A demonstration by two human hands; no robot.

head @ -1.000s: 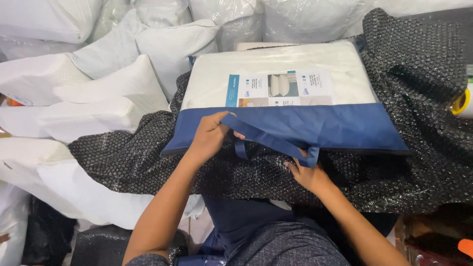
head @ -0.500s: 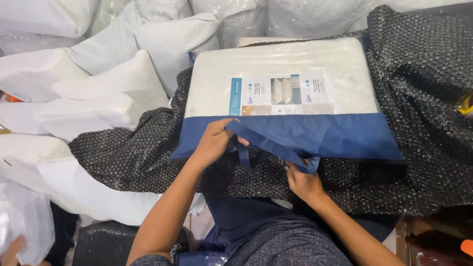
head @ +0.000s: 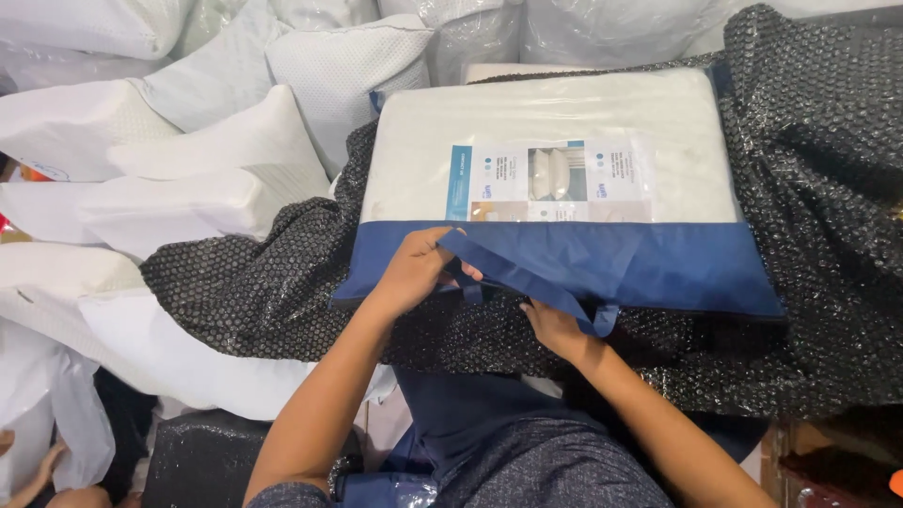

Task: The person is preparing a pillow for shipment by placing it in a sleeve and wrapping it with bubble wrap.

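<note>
Gripping the blue carry strap [head: 527, 273] near its left end, the left hand [head: 414, 273] is closing its fingers over the fabric, thumb on top, at the near edge of the packaged pillow [head: 555, 141]. The right hand [head: 555, 327] is pinching the same strap lower down, just beside the loop that is folding back on itself; fingers are clamped on the fabric, though the fingertips are partly hidden under it. The strap is running on a slant from the left hand down to the right hand.

The pillow is lying flat, sealed in a clear cover with a broad blue band [head: 658, 268] along the near side and a printed paper insert [head: 550, 179] showing through the plastic just above that band. Both hands are working at the band's near edge, left of its middle.

The package is resting on a dark sheet of bubble wrap [head: 818, 179], which is spreading out under it and bunching up on the right. White pillows [head: 169, 188] are piling up to the left and behind, some bare, some in clear bags. Both forearms are reaching forward over the person's lap, which is clad in dark blue-grey cloth [head: 527, 470]. Another person's hand [head: 42, 466] is showing at the lower left corner, well apart from the work.
</note>
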